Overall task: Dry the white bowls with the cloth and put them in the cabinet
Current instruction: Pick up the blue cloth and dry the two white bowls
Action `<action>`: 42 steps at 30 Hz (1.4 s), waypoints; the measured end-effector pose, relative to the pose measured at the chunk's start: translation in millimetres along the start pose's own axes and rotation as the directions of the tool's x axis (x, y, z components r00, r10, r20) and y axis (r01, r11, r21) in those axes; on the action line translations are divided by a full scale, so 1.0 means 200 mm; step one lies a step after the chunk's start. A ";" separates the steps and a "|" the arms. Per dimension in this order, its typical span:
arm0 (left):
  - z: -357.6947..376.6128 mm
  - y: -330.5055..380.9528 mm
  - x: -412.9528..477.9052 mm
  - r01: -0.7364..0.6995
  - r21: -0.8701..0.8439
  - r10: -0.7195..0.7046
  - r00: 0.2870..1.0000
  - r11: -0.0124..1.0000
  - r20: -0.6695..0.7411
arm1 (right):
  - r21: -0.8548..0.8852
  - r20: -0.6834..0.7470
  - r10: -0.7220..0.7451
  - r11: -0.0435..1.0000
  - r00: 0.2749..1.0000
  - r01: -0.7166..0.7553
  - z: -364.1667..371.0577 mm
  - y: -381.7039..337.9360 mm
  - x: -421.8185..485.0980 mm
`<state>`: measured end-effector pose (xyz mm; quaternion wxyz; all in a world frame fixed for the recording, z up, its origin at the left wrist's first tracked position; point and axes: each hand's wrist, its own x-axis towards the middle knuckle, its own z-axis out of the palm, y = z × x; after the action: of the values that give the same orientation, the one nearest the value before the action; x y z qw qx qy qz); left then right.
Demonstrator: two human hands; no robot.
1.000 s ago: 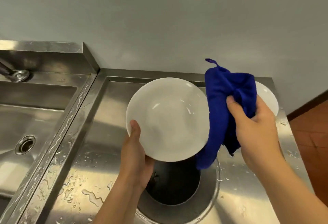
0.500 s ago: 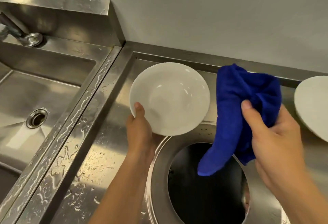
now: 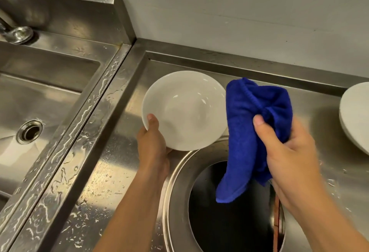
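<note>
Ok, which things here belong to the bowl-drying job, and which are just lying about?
Job:
white bowl in left hand
blue cloth in right hand
more white bowls, far right

Lying about:
sink
tap base
round counter opening

The stacked white bowls (image 3: 355,118) run off the right edge; the tap (image 3: 14,32) off the left.

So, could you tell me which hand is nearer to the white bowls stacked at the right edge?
Right. The right hand, gripping the blue cloth, is just left of the stacked bowls; the left hand is farther left, holding another bowl.
</note>
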<state>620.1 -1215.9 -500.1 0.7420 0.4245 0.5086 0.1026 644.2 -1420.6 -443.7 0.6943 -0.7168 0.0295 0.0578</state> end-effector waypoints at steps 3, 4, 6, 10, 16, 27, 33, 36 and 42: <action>-0.01 0.00 0.00 -0.006 0.030 0.005 1.000 1.000 0.015 | 0.003 0.043 0.002 1.000 0.999 -0.002 0.07 0.00 0.02; -0.01 -0.01 0.01 -0.016 0.038 0.016 1.000 0.999 0.014 | 0.007 0.054 -0.007 1.000 0.998 0.006 0.09 0.00 0.02; -0.03 0.00 0.00 -0.067 0.054 0.067 0.998 0.996 0.011 | 0.026 0.072 -0.035 0.999 0.997 0.033 0.11 -0.01 0.02; -0.07 0.04 -0.04 -0.264 0.125 0.275 0.959 0.956 -0.075 | 0.083 0.103 -0.037 0.996 0.994 0.028 0.13 -0.04 0.01; -0.02 0.18 -0.36 -0.713 0.205 0.725 0.688 0.670 0.021 | 0.123 0.118 -0.075 0.991 0.990 0.060 0.12 -0.21 -0.05; 0.55 0.16 -1.09 -0.753 0.043 0.624 0.575 0.657 0.530 | 0.158 -0.040 -0.240 0.957 0.970 0.244 -0.41 -0.65 -0.16; 0.87 -0.23 -1.27 -0.694 0.146 0.430 0.582 0.705 0.690 | 0.123 -0.261 -0.221 0.958 0.940 0.260 -0.96 -0.52 -0.22; 1.00 -0.45 -1.28 -0.664 0.226 0.349 0.616 0.713 0.706 | 0.118 -0.343 -0.173 0.967 0.923 0.225 -1.18 -0.38 -0.23; 1.10 -0.77 -1.11 -0.606 0.288 0.402 0.745 0.741 0.532 | 0.104 -0.424 -0.092 0.983 0.901 0.149 -1.37 -0.12 -0.21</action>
<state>658.7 -1556.8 -438.3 0.6609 0.7180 0.1998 0.0887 616.9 -1695.5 -407.0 0.7205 -0.6649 0.1365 -0.1421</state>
